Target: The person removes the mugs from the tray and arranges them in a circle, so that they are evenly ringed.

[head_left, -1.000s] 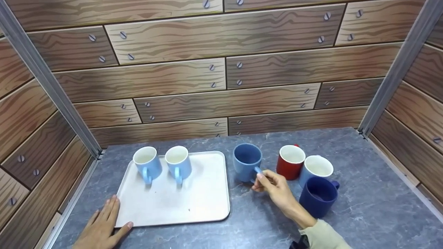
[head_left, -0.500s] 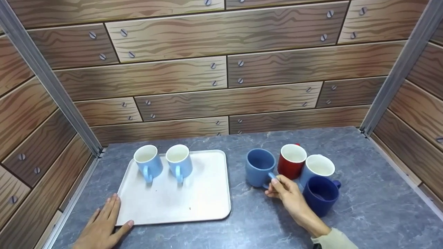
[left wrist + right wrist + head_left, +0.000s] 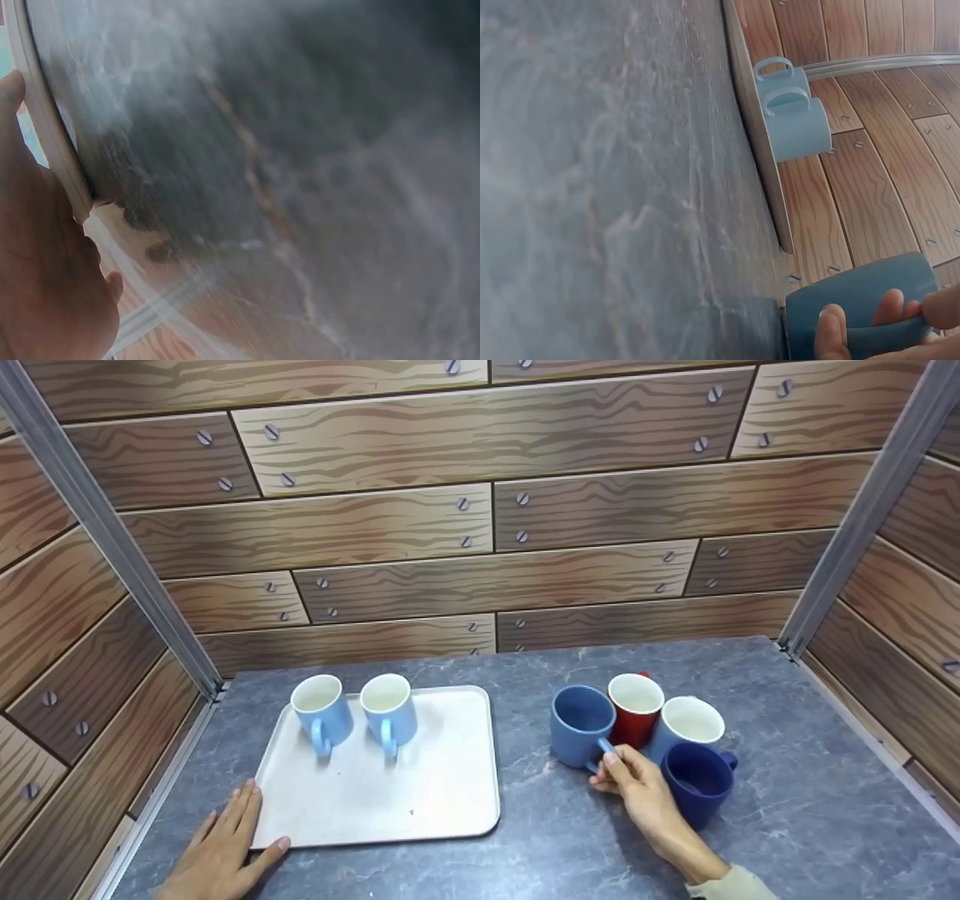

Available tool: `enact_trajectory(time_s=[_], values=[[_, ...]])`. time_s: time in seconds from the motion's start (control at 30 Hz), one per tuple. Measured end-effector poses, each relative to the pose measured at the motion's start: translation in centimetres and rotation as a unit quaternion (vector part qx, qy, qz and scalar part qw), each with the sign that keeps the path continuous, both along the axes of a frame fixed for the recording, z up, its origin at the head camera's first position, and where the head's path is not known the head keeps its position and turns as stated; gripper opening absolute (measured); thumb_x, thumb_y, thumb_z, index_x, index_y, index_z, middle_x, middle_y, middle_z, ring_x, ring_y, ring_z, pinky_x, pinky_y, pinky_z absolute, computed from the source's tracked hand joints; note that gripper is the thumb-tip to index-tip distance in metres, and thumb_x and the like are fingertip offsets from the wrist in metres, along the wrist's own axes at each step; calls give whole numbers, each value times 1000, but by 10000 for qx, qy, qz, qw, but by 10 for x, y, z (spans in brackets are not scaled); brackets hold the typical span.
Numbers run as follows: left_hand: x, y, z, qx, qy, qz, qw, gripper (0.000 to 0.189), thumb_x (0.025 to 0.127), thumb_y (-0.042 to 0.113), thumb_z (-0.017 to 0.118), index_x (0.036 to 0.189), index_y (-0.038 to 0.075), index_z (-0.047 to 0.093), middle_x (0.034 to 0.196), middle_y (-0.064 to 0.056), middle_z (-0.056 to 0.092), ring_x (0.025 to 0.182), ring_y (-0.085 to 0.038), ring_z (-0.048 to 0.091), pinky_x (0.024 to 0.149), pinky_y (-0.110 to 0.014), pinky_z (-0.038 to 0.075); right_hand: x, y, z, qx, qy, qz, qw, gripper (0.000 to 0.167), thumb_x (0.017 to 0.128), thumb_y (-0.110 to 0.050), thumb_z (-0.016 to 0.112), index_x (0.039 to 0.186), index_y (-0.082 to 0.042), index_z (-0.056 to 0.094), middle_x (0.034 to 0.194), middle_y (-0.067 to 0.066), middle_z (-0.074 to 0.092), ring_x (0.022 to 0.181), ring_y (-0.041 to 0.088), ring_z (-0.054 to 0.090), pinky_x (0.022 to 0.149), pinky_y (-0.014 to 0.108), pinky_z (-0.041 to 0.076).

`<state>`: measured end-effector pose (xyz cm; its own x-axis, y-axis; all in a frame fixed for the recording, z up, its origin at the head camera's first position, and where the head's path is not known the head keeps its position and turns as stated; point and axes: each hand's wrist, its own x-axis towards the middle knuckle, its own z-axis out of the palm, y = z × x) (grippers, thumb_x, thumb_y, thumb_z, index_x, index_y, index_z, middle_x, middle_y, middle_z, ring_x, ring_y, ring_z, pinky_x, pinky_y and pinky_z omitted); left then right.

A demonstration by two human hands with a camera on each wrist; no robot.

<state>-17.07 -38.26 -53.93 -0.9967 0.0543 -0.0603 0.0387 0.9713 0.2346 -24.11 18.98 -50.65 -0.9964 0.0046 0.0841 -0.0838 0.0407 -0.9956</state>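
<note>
My right hand (image 3: 637,787) pinches the handle of a medium-blue mug (image 3: 574,742), which stands upright right of the tray and beside a red mug (image 3: 636,724). In the right wrist view, fingers curl round the handle of that blue mug (image 3: 855,300). My left hand (image 3: 217,844) lies flat with fingers straight at the near left corner of the white tray (image 3: 442,780), thumb along its front edge. Two light blue mugs, a left one (image 3: 322,716) and a right one (image 3: 391,716), stand on the tray's far part, handles toward me.
Behind my right hand stand a light blue mug with a white inside (image 3: 686,724) and a dark blue mug (image 3: 697,787), close together. Wood-pattern walls (image 3: 420,525) enclose the grey marbled table (image 3: 810,780) at the back and sides.
My right hand has moved the medium-blue mug rightward, away from the tray and up beside the red mug. The left hand, tray and other mugs have stayed in place.
</note>
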Motion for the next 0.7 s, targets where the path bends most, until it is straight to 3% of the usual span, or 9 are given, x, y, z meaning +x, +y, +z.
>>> enact_trajectory(time_s=[0.4, 0.7], values=[[4, 1, -1, -4, 65, -45, 10000, 108, 103, 72, 50, 165, -11, 20, 174, -32, 16, 160, -55, 19, 121, -80, 19, 6, -3, -2, 217, -63, -294, 9993, 21, 114, -2, 44, 100, 8, 56, 91, 7, 59, 85, 12, 68, 83, 23, 61], [4, 1, 0, 4, 155, -37, 9999, 107, 103, 72, 50, 165, -11, 22, 174, -32, 18, 159, -55, 21, 121, -79, 19, 8, -12, -1, 379, -105, -794, 9961, 21, 116, -6, 35, 115, 7, 51, 108, 12, 55, 89, 10, 60, 80, 20, 57]])
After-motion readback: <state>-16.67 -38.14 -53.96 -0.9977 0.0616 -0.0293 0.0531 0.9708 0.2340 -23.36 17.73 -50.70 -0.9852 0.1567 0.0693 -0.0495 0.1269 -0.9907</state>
